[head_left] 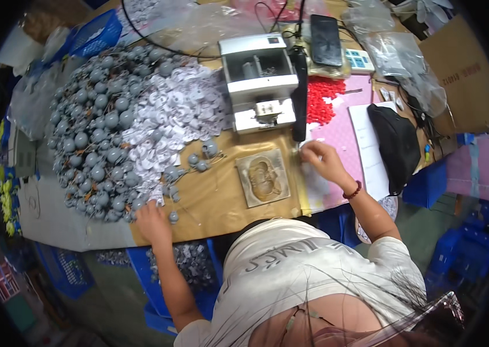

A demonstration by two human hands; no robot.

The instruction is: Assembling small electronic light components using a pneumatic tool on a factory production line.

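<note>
My left hand (153, 222) reaches to the near edge of a pile of grey ball-shaped parts (100, 136) with thin stems. Its fingers look stretched out, touching the grey parts and the white pieces (175, 110) heaped beside them. Just below the black lever (299, 98) of a small silver bench machine (259, 87) is my right hand (326, 162). Its fingers are curled and pressed together; what they hold, if anything, is too small to make out. Between my hands, a square metal mould block (263, 177) with a rounded hollow lies on brown paper.
Several loose grey parts (204, 156) lie left of the block. Small red pieces (322, 98) are heaped right of the machine, near a phone (326, 40). A black pouch (396, 144) rests on white paper at the right. A blue basket (97, 33) stands far left.
</note>
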